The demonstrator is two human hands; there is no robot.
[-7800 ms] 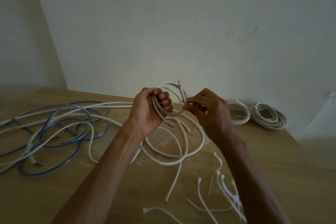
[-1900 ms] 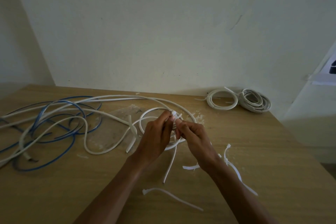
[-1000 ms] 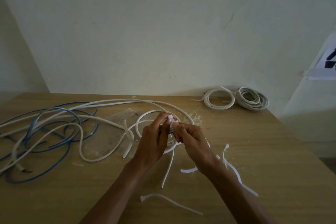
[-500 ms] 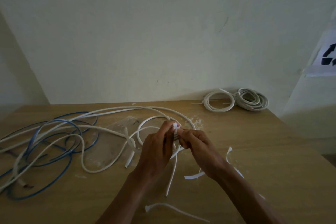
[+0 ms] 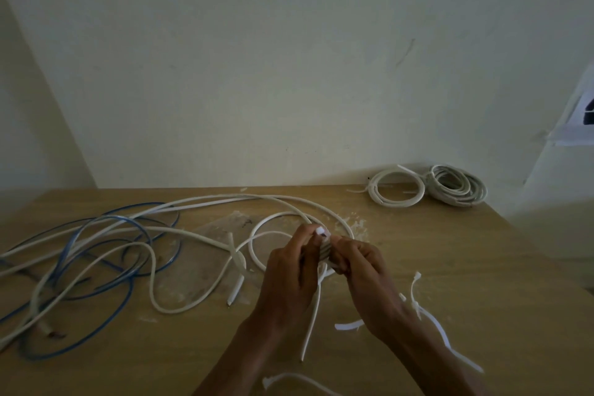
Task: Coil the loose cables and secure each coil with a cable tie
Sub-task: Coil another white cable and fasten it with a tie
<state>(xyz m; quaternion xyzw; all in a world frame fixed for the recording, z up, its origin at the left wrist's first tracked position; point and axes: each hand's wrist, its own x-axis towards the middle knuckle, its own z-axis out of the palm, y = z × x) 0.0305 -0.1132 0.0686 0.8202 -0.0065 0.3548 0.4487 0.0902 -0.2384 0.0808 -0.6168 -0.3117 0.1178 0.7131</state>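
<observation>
- Both hands meet above the middle of the counter (image 5: 482, 260); the left hand (image 5: 286, 276) has thumb and fingertips pressed together at the top of a bunch of white strands, pinching the small white head of a cable tie (image 5: 320, 230); the right hand (image 5: 363, 270) is curled and closed on the same bunch from the other side, though which fingers bear on the tie I cannot tell.
- Between the hands sits the white coil (image 5: 324, 251), its turns bunched side by side like ribs where the tie goes round; the rest of its loop (image 5: 276, 219) sags onto the counter behind the hands, and one loose tail (image 5: 311, 321) hangs down toward the near edge.
- What could go wrong, as I judge it: if the pinch slackens before the tie locks, the stiff turns would likely spring apart and the coil would open; the hanging tail may be left outside the tie.
- Spare cable ties (image 5: 427, 321) lie scattered just right of the hands, another (image 5: 295, 378) near the front edge.
- Farther left a tangle of white cable (image 5: 180, 231) and blue cable (image 5: 128, 280) lies uncoiled; that work seems still to come.
- Two finished coils (image 5: 427, 185) rest at the far right corner, touching each other by the wall.
</observation>
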